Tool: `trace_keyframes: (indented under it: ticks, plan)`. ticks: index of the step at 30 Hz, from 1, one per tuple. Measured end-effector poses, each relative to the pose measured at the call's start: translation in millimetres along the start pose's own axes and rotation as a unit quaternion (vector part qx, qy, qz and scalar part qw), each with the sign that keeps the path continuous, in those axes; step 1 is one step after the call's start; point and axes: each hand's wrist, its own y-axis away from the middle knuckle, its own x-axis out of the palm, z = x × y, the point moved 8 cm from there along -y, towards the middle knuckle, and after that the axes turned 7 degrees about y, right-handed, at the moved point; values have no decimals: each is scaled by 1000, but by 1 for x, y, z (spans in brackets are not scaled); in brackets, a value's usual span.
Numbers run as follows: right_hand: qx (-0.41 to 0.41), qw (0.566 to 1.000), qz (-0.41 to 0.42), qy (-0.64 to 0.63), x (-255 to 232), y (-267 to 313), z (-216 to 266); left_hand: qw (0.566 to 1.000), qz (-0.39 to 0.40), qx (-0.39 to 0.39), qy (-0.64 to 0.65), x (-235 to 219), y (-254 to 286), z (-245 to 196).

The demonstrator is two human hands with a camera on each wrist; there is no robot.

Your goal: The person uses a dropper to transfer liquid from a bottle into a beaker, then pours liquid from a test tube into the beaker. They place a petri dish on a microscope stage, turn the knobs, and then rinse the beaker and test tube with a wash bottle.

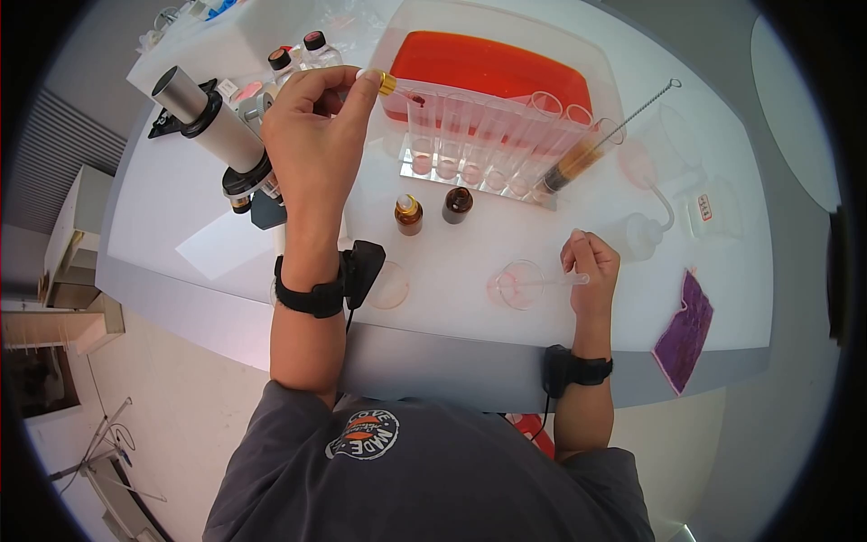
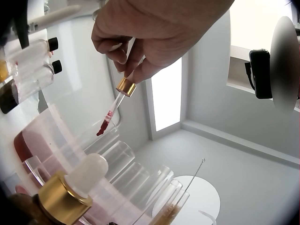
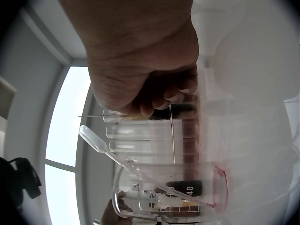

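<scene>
A microscope (image 1: 212, 135) stands at the left of the surface (image 1: 361, 339), with two clear bottles with dark caps (image 1: 321, 50) behind it and a white sheet (image 1: 217, 246) just beside its base. The person's left hand (image 1: 312, 144) is raised, thumb and fingers pinching a dropper (image 1: 387, 83) by its white bulb, above a gold collar. Dark red liquid sits in the lower glass, and the tip is at the upper end of the leftmost test tube (image 1: 422, 135); whether it is inside the mouth cannot be told. Below are a round clear dish (image 1: 388, 285), an amber bottle with a gold collar and white bulb (image 1: 408, 217) and an uncapped brown bottle (image 1: 458, 208). The rack (image 1: 479, 183) holds a row of upright tubes in front of a tub (image 1: 614, 77) of red-orange contents. Nearer the person, a transfer pipette (image 3: 96, 140) leans in a clear beaker (image 3: 117, 185). Just beside it, the right hand (image 1: 591, 266) rests with fingers loosely curled, gripping nothing visible. A wire brush (image 1: 646, 102) slants from a tube of brownish contents (image 1: 578, 161); farther right are a wash bottle (image 1: 643, 237), a labelled beaker (image 1: 712, 217) and a purple cloth (image 1: 686, 330)
</scene>
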Motion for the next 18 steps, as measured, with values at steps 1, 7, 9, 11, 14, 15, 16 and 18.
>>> trace_keyframes:
  ticks: [1, 7, 9, 11, 14, 15, 16, 18]
  plan:
    - [-1, 1000, 1, 0, 0, 0, 0, 1000, 1, 2, 0, 0, 0, 0]
    - [-2, 1000, 0, -4, 0, 0, 0, 1000, 1, -2, -1, 0, 0, -1]
    - [-4, 1000, -10, 2, 2, 0, 2, 1000, -1, 0, 5, 1, 0, 0]
    - [-5, 1000, -14, 6, 2, 0, 4, 1000, -2, 1, 5, 0, 0, 0]
    - [-6, 1000, -13, 8, 2, 0, 5, 1000, -1, 3, -1, 0, 1, -2]
    - [-6, 1000, -13, 9, 2, 0, 4, 1000, -1, 3, 0, 0, 1, -3]
    - [-6, 1000, -14, 10, 2, 0, 4, 1000, -1, 3, 0, 0, 1, -4]
    - [-5, 1000, -14, 12, 2, 0, 5, 1000, 0, 2, -1, 0, 1, -3]
